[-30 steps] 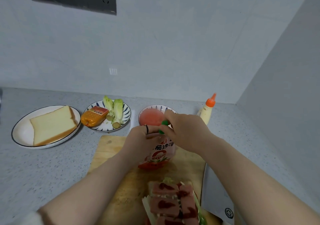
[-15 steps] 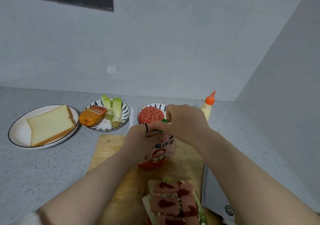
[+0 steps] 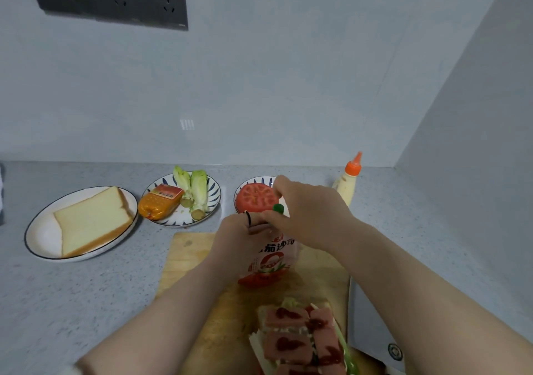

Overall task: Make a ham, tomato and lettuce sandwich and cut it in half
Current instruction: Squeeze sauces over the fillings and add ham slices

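While the left grip (image 3: 239, 239) clasps the ketchup pouch (image 3: 269, 262), the right grip (image 3: 308, 213) pinches its green cap (image 3: 278, 208).

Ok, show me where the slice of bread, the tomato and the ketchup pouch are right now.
Slice of bread (image 3: 92, 219): head view, on the middle of its pale top face.
Tomato (image 3: 255, 197): head view, on the red cut face.
Ketchup pouch (image 3: 271, 262): head view, on the printed front below the hands.

2 bare forearms, no sleeves on either.
The left hand (image 3: 239, 232) wears 1 thin dark ring (image 3: 248, 218) on a finger; the right hand (image 3: 310, 211) wears nothing. A scrap of white cloth (image 3: 67, 370) shows at the left elbow.
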